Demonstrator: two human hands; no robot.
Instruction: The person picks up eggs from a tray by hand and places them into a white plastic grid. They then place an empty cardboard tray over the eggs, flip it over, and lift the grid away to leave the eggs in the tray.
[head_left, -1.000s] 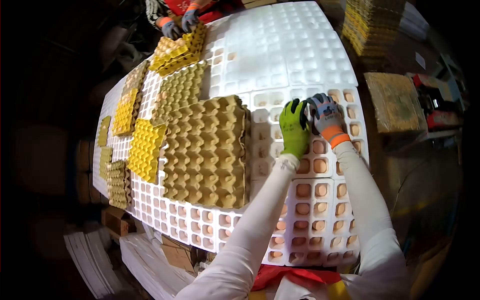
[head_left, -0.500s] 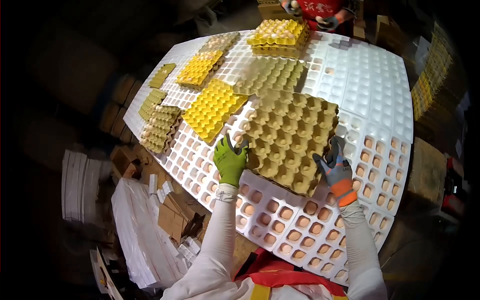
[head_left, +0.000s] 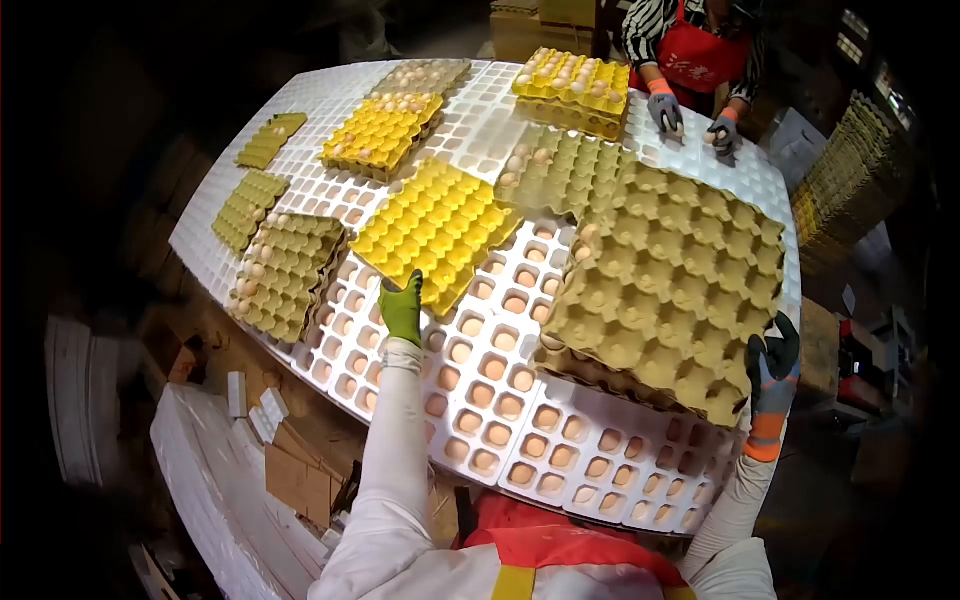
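Note:
My left hand (head_left: 402, 312), in a green glove, has its fingers closed at the near edge of a bare yellow egg tray (head_left: 440, 230). My right hand (head_left: 773, 375), in a grey and orange glove, grips the right edge of a brown pulp egg tray (head_left: 665, 290). That brown tray shows bare cups, and its left side rests over another tray with a few eggs. Below both trays, white foam trays (head_left: 515, 455) hold eggs in square pockets.
Partly filled pulp trays (head_left: 290, 275) and yellow trays with eggs (head_left: 385, 130) stand on the left. Stacked yellow trays (head_left: 570, 95) sit at the back. Across the table, a co-worker's gloved hands (head_left: 665, 110) hold eggs. Tall tray stacks (head_left: 850, 175) stand at the right.
The brown tray has moved right with my right hand. My left hand has let go of it and shifted left to the yellow tray. The co-worker's hands have come down over the foam trays.

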